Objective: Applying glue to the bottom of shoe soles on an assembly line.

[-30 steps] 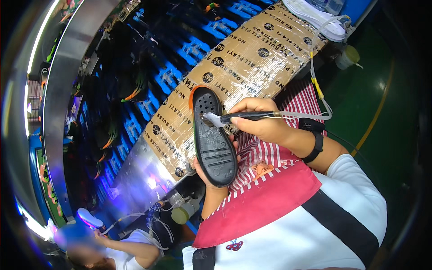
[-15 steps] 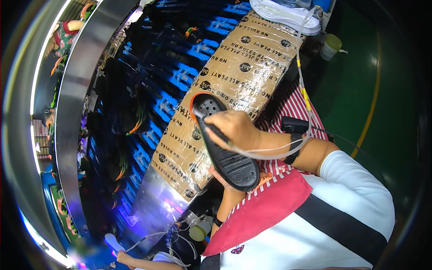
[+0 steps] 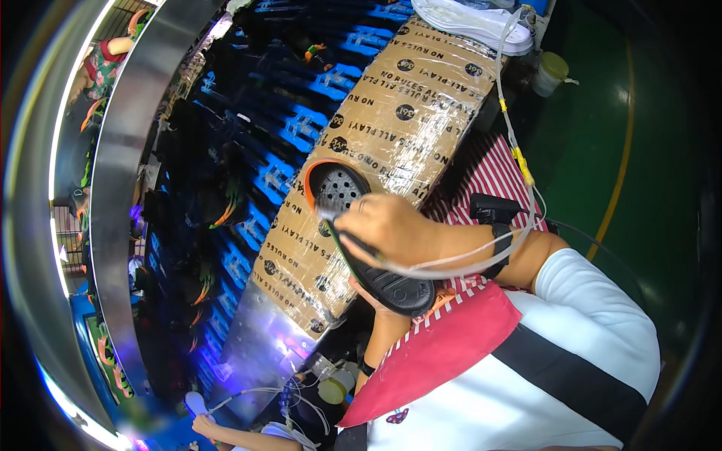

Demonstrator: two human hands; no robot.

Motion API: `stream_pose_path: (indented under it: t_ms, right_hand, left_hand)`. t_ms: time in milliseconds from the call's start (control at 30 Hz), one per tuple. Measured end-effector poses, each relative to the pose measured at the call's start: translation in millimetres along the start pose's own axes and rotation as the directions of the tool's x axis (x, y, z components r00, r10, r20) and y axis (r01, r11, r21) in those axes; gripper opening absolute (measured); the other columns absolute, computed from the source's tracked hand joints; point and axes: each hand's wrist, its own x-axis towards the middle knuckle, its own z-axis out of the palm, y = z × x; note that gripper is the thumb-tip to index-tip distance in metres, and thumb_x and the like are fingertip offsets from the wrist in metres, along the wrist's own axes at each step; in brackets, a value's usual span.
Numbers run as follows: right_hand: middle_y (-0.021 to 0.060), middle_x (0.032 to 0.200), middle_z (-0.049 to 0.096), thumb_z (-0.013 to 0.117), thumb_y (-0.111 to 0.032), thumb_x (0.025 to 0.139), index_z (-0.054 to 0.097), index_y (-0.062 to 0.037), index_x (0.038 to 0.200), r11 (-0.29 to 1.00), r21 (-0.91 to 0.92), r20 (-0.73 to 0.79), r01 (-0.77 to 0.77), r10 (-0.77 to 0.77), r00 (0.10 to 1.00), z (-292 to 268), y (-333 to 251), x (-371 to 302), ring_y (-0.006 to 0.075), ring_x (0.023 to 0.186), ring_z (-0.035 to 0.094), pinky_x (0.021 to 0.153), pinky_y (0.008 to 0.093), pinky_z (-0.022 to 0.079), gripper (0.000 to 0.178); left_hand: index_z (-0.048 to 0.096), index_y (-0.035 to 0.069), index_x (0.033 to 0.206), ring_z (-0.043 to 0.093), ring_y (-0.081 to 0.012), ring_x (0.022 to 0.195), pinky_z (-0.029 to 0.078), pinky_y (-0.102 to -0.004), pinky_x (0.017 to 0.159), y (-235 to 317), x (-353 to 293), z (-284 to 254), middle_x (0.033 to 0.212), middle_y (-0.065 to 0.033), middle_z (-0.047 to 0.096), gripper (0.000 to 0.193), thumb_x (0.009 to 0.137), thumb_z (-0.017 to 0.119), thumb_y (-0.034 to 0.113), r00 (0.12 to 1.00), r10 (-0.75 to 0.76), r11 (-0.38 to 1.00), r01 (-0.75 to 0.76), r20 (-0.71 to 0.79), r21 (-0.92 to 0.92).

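Note:
A black shoe sole (image 3: 400, 292) with an orange rim at its far end lies tilted across my front. That end is pitted with round holes. My left hand (image 3: 378, 301) grips the sole's near end from below, its fingers mostly hidden under it. Over the middle of the sole, my right hand (image 3: 391, 225) is closed around the dark handle of a brush (image 3: 355, 243). The blurred bristle end touches or hovers just above the sole; I cannot tell which. A clear tube (image 3: 481, 264) runs from the brush along my right forearm.
A cardboard-covered bench (image 3: 410, 98) carries white soles (image 3: 477, 26) at its far end. Left of it runs a conveyor (image 3: 282, 177) with blue patterning and black-and-orange pieces. A lidded tub (image 3: 550, 74) stands at right. Another person's hand (image 3: 203, 426) holds a pale sole at lower left.
My right hand and the brush have shifted slightly left and nearer to me along the sole. The sole's far end has swung a little left, showing more of its holes.

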Motion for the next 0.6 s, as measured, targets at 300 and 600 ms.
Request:
stream_pose_path:
  t_ms: [300,600]
  right_hand:
    - [0.0093,0.067,0.055,0.062,-0.015,0.069,0.057,-0.0049,0.077,0.976,0.214,-0.085,-0.048,0.067,0.994,-1.6,-6.0,-5.7,0.0274,0.06,0.056,0.054,0.035,0.045,0.014]
    - [0.0117,0.07,0.059,0.062,-0.015,0.067,0.059,-0.0039,0.078,0.847,0.532,0.084,-0.006,-0.046,0.995,7.8,-10.3,-16.7,0.0279,0.063,0.058,0.057,0.0352,0.046,0.015]
  left_hand:
    - [0.035,0.011,0.128,0.043,-0.0348,0.109,0.038,-0.0453,0.091,2.8,12.2,-3.8,0.124,-0.0162,0.042,0.058,0.083,0.042,0.048,0.998,0.059,0.998,-0.059,0.001,0.002]
    - [0.035,0.011,0.128,0.043,-0.0347,0.109,0.038,-0.0434,0.092,11.5,22.3,9.1,0.126,-0.0155,0.041,0.056,0.085,0.042,0.046,0.987,0.114,0.992,-0.107,0.117,-0.059]
